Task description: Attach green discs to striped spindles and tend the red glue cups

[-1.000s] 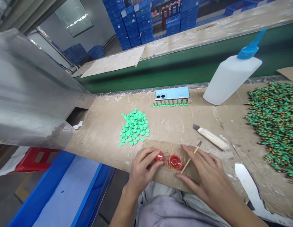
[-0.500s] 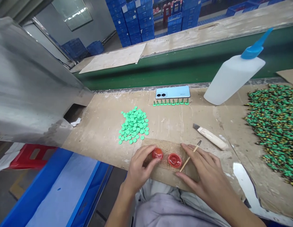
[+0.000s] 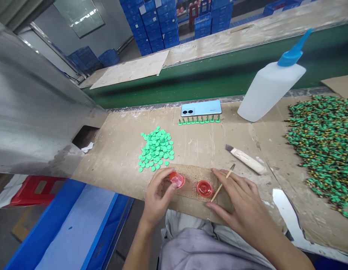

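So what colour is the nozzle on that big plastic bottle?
The nozzle is bright blue, shown clearly in the head view.

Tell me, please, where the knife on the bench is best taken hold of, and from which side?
Take the pale wooden handle from above, coming in from the right, the side of the right hand. The handle is long and rounded and lies flat, so fingers can wrap it, while the steel blade points away left, clear of the grip.

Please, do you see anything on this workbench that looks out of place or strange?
Yes: a light blue smartphone lies face down on the workbench, just behind a row of small green pins. A personal item looks odd among work parts.
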Motion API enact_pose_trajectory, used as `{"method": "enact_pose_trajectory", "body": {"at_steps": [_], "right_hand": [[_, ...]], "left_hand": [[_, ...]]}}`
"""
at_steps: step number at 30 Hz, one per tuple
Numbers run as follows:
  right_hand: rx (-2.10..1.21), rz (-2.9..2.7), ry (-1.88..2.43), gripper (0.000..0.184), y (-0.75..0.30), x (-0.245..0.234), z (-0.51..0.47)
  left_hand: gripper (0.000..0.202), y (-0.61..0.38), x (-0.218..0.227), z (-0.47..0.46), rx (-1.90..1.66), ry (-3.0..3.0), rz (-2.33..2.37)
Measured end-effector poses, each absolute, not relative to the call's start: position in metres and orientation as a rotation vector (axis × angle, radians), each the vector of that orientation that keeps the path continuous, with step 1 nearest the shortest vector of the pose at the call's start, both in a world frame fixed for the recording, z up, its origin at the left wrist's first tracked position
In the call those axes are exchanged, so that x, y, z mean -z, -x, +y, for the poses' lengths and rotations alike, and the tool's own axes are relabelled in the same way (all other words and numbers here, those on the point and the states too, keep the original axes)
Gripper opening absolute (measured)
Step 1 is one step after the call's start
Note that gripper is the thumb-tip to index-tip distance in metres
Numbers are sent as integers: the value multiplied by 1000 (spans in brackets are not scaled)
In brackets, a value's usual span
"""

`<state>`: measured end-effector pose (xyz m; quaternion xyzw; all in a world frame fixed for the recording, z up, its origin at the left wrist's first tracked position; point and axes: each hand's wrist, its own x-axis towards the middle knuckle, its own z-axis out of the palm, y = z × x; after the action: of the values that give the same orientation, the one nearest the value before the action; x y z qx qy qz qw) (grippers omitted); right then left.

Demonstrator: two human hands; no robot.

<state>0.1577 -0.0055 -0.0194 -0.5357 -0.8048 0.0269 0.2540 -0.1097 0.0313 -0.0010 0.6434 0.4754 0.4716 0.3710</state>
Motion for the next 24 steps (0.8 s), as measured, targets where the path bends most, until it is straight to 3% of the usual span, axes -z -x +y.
{"method": "enact_pose_trajectory", "body": {"at_steps": [24], "right_hand": [[-89, -2109, 1409, 78, -160, 30, -5]], "left_hand": [[29, 121, 3, 37, -1334, -1313, 877]]}}
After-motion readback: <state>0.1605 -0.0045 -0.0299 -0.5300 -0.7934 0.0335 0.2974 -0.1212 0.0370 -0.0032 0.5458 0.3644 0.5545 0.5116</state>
